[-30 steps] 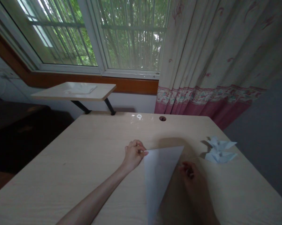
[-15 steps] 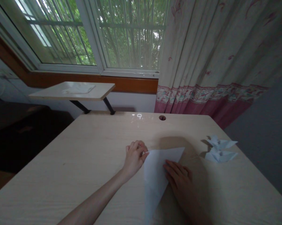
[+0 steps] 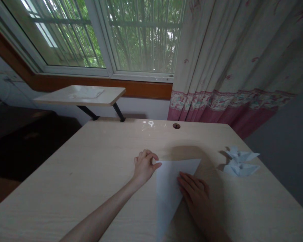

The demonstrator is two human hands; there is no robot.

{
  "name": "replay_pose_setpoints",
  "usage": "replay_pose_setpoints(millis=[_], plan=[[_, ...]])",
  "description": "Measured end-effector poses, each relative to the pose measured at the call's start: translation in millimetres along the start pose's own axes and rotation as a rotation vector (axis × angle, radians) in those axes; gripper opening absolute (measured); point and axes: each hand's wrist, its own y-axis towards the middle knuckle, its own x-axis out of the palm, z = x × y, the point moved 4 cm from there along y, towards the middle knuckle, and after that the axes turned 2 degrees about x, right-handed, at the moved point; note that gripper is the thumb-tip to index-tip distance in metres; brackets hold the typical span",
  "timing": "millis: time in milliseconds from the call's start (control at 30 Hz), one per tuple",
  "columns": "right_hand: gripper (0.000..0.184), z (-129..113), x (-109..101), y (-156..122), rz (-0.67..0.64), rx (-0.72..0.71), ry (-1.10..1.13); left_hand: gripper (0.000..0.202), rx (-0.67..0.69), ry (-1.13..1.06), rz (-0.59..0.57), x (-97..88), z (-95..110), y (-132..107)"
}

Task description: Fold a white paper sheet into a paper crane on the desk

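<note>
My left hand (image 3: 145, 168) curls at the far-left corner of the paper (image 3: 166, 193), grip unclear, my right hand (image 3: 195, 192) spread over its slanting edge, clasping nothing: I'd press evenly, corner steady.

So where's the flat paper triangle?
In the head view, the triangle lies just right of centre on the desk, left hand at its top-left corner, right hand over its slanted edge.

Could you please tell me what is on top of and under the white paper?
The right hand rests its fingers on the white paper; the left hand is at its far left corner. Beneath is the desk, whose covered part cannot be seen.
</note>
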Motion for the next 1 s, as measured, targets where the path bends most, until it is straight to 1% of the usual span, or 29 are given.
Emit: replay_pose_setpoints(millis=[167, 467, 567, 667, 767, 900, 1000], plan=[[0.036, 0.2, 1.1, -1.2, -0.011, -0.025, -0.023, 0.019, -0.011, 0.000, 0.010, 2.4, -3.0, 0.4], [0.038, 3.1, 3.8, -3.3, -0.056, -0.037, -0.028, 0.012, -0.020, -0.013, 0.018, 4.5, -5.8, 2.0], [0.041, 6.4, 7.1, -5.3, -0.076, -0.040, -0.017, 0.015, -0.009, -0.014, 0.022, 2.9, -3.8, 0.9], [0.041, 9.0, 7.6, -5.1, -0.084, -0.004, 0.000, 0.018, 0.020, -0.003, 0.035, 0.4, 0.0, -1.5], [0.037, 10.9, 3.4, 0.8, -0.092, 0.022, 0.017, 0.013, 0.094, 0.012, 0.047, -0.1, 4.5, -4.6], [0.030, 14.0, -7.9, 16.2, -0.127, -0.001, 0.062, 0.007, 0.286, -0.012, 0.034, 4.6, 10.1, -7.7], [0.021, 13.8, -15.7, 25.7, -0.190, -0.078, 0.092, 0.018, 0.441, -0.043, -0.035, 10.0, 14.0, -8.5]])
